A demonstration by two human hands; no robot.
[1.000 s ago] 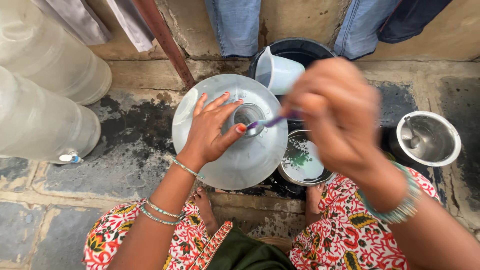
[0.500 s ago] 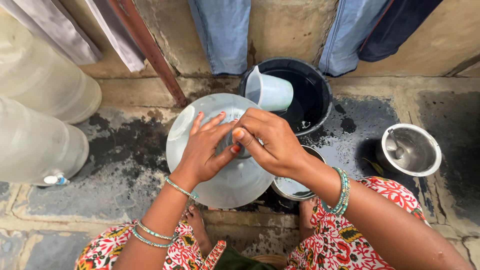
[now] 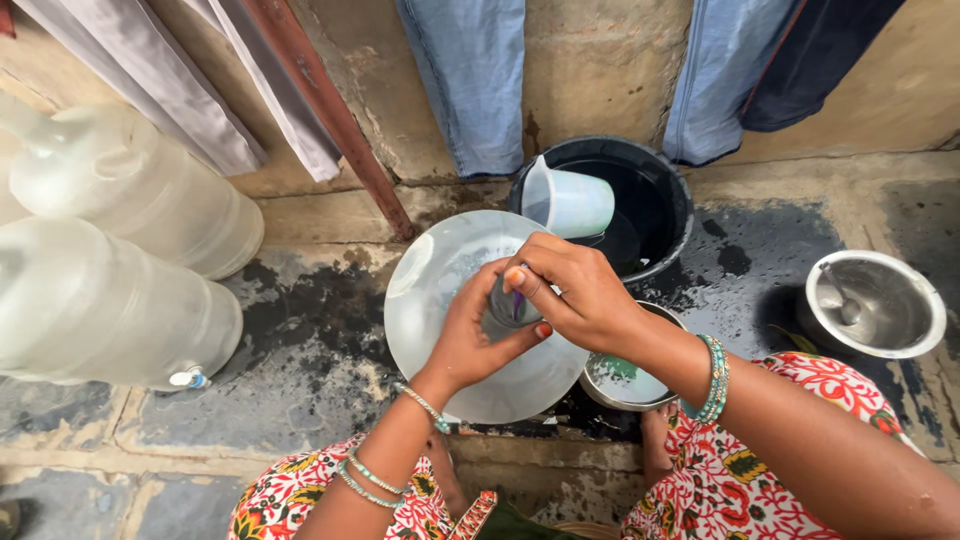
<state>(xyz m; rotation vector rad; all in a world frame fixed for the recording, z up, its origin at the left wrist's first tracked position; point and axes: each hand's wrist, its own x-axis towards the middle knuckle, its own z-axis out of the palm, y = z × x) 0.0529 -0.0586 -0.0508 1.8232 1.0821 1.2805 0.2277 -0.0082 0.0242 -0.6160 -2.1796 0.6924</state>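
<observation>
Gripping small steel cup (image 3: 508, 305) over plate (image 3: 440, 300): left hand (image 3: 470, 335) fingers wrapped, right hand (image 3: 570, 290) fingers pinching rim.

jugs (image 3: 110, 260) left | plate (image 3: 440, 300) centre | bucket (image 3: 650, 200) behind | bowl (image 3: 880, 305) right

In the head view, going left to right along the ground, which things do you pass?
Large clear water jugs → round steel plate with the left hand and right hand over it → small steel bowl → steel pot.
</observation>
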